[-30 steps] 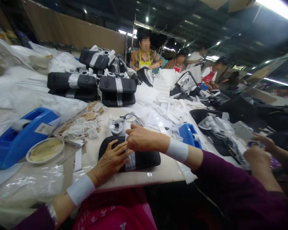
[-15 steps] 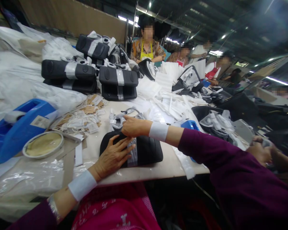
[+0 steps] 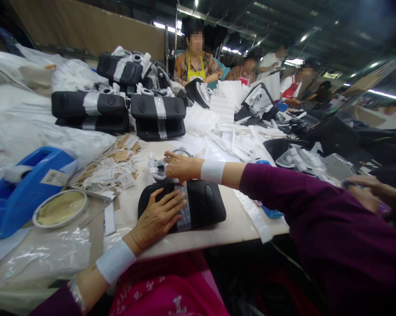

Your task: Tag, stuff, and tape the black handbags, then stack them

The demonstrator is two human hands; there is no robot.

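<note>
A black handbag [image 3: 202, 204] lies on the table in front of me, with a translucent strip [image 3: 183, 215] around its middle. My left hand [image 3: 161, 213] rests flat on the bag and the strip, fingers spread. Behind the bag lies its handle [image 3: 158, 169], wrapped in pale plastic. My right hand [image 3: 181, 167] reaches across to this handle with bent fingers closed at it; the fingertips are partly hidden. White bands circle both my wrists.
At left stand a blue tape dispenser [image 3: 30, 188] and a round dish [image 3: 61, 208]. Tags with strings [image 3: 119, 164] lie behind them. Stacked black bags [image 3: 158, 109] stand at the back. White foam sheets [image 3: 222, 107] are heaped beyond. A co-worker's hands [image 3: 365, 193] show at right.
My right hand has shifted slightly left at the wrapped handle, and its fingers have bent. My left hand stays flat on the bag. The whole view has shifted a little.
</note>
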